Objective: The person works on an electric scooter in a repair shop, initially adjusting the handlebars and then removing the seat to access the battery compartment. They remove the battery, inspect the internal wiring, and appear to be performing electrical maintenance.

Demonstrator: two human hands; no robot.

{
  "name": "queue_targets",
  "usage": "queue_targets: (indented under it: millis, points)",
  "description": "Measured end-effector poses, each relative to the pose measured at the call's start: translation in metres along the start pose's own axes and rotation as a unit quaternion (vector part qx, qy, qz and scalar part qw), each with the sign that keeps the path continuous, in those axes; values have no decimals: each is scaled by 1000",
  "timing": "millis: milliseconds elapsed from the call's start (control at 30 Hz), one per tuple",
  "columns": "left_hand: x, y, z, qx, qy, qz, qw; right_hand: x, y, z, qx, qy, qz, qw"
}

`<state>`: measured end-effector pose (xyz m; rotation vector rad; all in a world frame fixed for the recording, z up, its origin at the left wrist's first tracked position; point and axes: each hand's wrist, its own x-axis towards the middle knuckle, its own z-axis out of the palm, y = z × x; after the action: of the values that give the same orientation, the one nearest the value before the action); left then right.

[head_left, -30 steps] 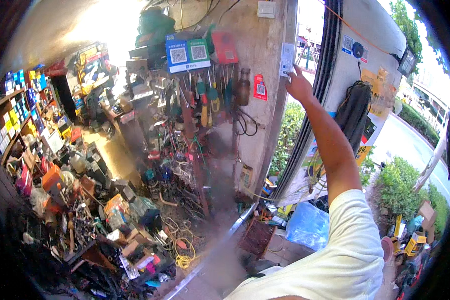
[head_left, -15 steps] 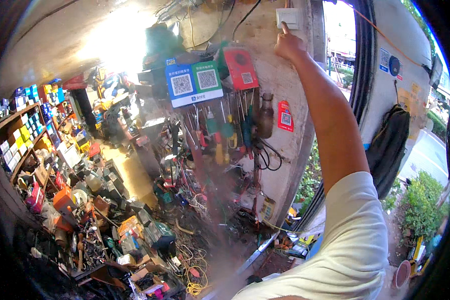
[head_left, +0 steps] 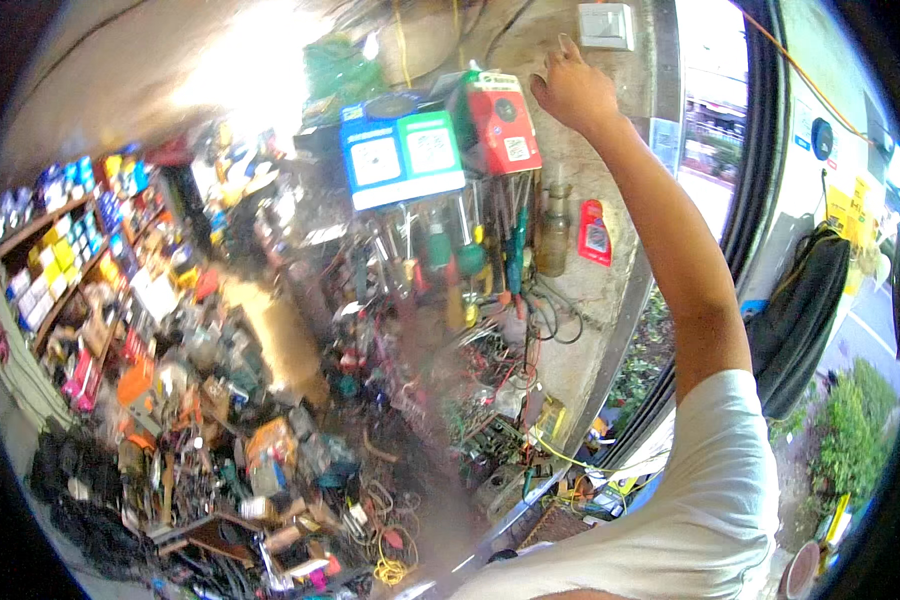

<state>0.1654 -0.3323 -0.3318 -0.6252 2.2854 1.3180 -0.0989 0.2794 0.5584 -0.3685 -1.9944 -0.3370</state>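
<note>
My right arm reaches up from the lower right, its hand (head_left: 577,92) raised in front of the wall. The hand holds nothing. Its index finger stretches upward and another digit sticks out to the left, apart from it. A white wall switch (head_left: 605,26) is fixed to the wall just up and right of the fingertips, with a gap between. Below and left of the hand hangs a red box with a round speaker (head_left: 505,122). Beside that is a blue and green sign (head_left: 402,155) with square codes. My left hand does not show.
Screwdrivers and other hand tools (head_left: 467,258) hang under the sign. Shelves of small boxes (head_left: 55,262) stand at the left, above a floor crowded with parts and a yellow cable (head_left: 390,570). A dark jacket (head_left: 800,300) hangs right of the door opening.
My right index finger was on the wall switch and has come off it, to its left. The other fingers have loosened. The view has shifted slightly, and the room looks brighter and more blurred.
</note>
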Motion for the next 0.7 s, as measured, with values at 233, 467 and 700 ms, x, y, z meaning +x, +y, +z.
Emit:
queue_targets:
  millis: [233, 467, 700]
  points:
    - [-94, -40, -40, 122, 82, -9, 989, -346, -139, -28, 607, -469, -192, 612]
    - [-265, -143, -96, 232, 109, -117, 960, -397, -291, -104, 653, -343, -213, 640]
    - [-448, 176, -284, -146, 586, 168, 779, -307, -331, -245, 861, 12, -244, 447]
